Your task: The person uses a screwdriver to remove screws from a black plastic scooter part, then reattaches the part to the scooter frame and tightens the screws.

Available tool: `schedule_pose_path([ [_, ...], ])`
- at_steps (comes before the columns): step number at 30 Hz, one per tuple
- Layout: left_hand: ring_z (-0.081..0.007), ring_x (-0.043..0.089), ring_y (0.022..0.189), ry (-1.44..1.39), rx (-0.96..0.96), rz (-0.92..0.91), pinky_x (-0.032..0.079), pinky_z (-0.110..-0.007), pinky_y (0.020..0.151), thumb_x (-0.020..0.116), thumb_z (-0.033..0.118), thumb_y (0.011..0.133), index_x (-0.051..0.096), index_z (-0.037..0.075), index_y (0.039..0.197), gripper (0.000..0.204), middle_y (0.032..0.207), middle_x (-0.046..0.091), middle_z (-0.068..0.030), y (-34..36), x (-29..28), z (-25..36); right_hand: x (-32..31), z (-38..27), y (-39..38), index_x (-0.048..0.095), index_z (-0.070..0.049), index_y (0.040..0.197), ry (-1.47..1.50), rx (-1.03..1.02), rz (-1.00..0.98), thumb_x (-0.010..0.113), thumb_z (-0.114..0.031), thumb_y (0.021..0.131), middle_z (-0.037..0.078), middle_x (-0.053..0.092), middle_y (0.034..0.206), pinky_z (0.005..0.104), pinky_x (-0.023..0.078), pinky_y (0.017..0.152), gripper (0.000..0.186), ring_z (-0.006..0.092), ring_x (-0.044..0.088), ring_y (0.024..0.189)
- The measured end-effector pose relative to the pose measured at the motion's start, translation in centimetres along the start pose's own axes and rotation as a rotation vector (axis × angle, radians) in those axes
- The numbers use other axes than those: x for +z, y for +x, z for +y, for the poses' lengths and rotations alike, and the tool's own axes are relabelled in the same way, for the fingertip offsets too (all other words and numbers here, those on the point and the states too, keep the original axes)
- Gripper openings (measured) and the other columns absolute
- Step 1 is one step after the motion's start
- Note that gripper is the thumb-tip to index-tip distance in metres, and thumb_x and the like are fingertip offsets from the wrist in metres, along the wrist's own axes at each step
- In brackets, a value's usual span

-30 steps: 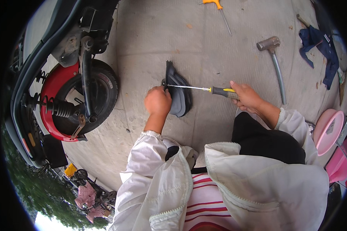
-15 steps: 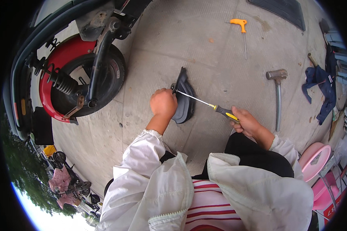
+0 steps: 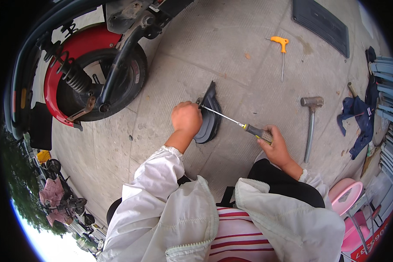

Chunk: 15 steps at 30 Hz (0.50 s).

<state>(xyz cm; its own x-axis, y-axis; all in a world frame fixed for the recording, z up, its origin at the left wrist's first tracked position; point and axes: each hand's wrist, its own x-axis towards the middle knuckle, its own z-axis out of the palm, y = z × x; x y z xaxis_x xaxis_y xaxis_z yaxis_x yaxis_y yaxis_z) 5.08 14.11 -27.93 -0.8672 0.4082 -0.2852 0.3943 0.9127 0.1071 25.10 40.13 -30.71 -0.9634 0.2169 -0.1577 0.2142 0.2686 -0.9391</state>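
Observation:
My left hand (image 3: 187, 118) is closed around the left edge of a dark grey plastic cover (image 3: 210, 121), which stands tilted on the concrete in front of me. In my right hand (image 3: 275, 146) is a screwdriver (image 3: 258, 132) with a grey and yellow handle, my fingers wrapped round its end. Its long shaft points left and away, and the tip meets a small dark part (image 3: 199, 101) at the cover's upper left edge, beside my left knuckles. What my left fingers grip underneath is hidden.
At left stands a scooter's rear wheel (image 3: 137, 72) with a red fender (image 3: 52, 91) and shock absorber. An orange-handled hex key (image 3: 282, 48), a hammer (image 3: 311, 126), a black mat (image 3: 323, 24) and dark blue cloth (image 3: 361, 118) lie on the ground. A pink stool (image 3: 347, 196) is at lower right.
My right hand has turned the screwdriver's handle, showing its grey side more. The tip stays at the same part, and my left hand keeps its hold. The whole view has shifted slightly.

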Motion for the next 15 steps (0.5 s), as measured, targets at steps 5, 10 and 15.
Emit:
schedule_pose_path([
  [5,-0.0318,0.064,0.088,-0.021,0.077,0.012,0.052,-0.044,0.079,0.070,0.020,0.081,0.074,0.008,0.084,0.013,0.084,0.068,-0.0102,0.1,1.2,-1.5,-0.5,-1.1,-0.3,0.059,-0.006,0.107,0.549,0.740,-0.328,0.048,-0.051,0.103,0.002,0.046,0.067,0.0240,0.024,0.041,0.046,0.0080,0.032,0.047],
  [10,-0.0289,0.064,0.089,-0.053,0.032,0.048,0.050,-0.043,0.081,0.069,0.018,0.080,0.073,0.009,0.077,0.010,0.084,0.068,-0.0075,-0.1,0.4,-1.1,-0.7,-1.0,-0.2,0.061,-0.006,0.107,0.895,1.082,-0.378,0.053,-0.050,0.102,0.001,0.044,0.065,0.0243,0.024,0.040,0.045,0.0083,0.032,0.046],
  [15,-0.0297,0.065,0.085,-0.038,0.032,0.080,0.051,-0.043,0.076,0.070,0.017,0.079,0.071,0.008,0.075,0.010,0.082,0.067,-0.0077,-0.5,0.8,-1.4,-0.3,-1.5,0.6,0.061,-0.004,0.107,-0.153,0.105,-0.182,0.059,-0.046,0.098,0.005,0.049,0.067,0.0297,0.033,0.047,0.042,0.0133,0.042,0.051],
])
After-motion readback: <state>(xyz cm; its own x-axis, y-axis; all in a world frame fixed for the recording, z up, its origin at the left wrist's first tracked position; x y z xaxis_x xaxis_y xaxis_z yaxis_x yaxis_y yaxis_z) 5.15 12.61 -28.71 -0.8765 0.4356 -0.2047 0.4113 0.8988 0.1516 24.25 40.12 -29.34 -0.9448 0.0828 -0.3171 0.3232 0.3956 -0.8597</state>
